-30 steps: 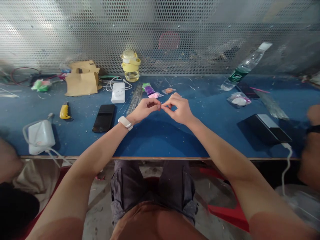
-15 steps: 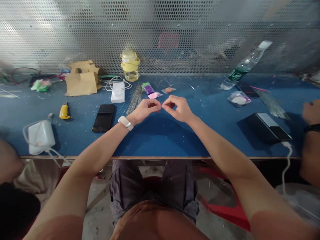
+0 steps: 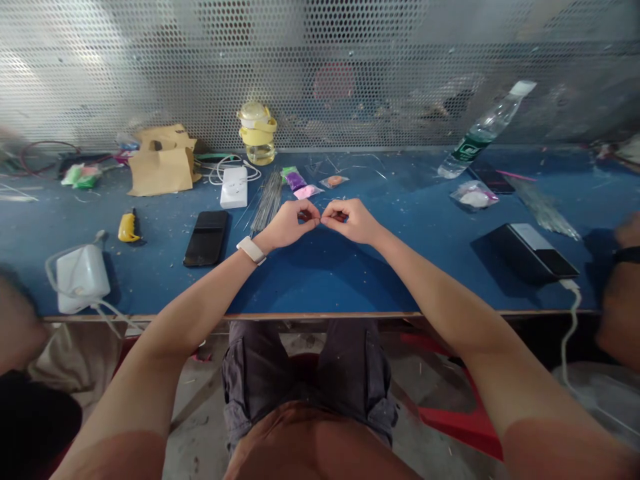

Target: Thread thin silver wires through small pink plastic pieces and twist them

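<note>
My left hand point(image 3: 291, 223) and my right hand point(image 3: 351, 220) meet fingertip to fingertip above the blue table point(image 3: 330, 280). Thumb and forefinger are pinched on each; whatever lies between them is too small to make out. A pale band circles my left wrist. Just beyond the fingers are small bags of pink point(image 3: 307, 191), purple point(image 3: 295, 181) and orange point(image 3: 334, 181) material. Close to my left hand lies a bundle of thin wires point(image 3: 267, 202).
Left of my arms are a black phone point(image 3: 205, 238), a white power bank point(image 3: 234, 187), a yellow cutter point(image 3: 129, 228) and a white adapter point(image 3: 83, 279). To the right stand a water bottle point(image 3: 480, 140) and a black box-like device point(image 3: 533, 253). Other people's arms show at both sides.
My hands have drawn slightly closer, so the fingertips now touch or nearly touch, and they sit a little lower. The view has shifted slightly. Objects on the table stay put.
</note>
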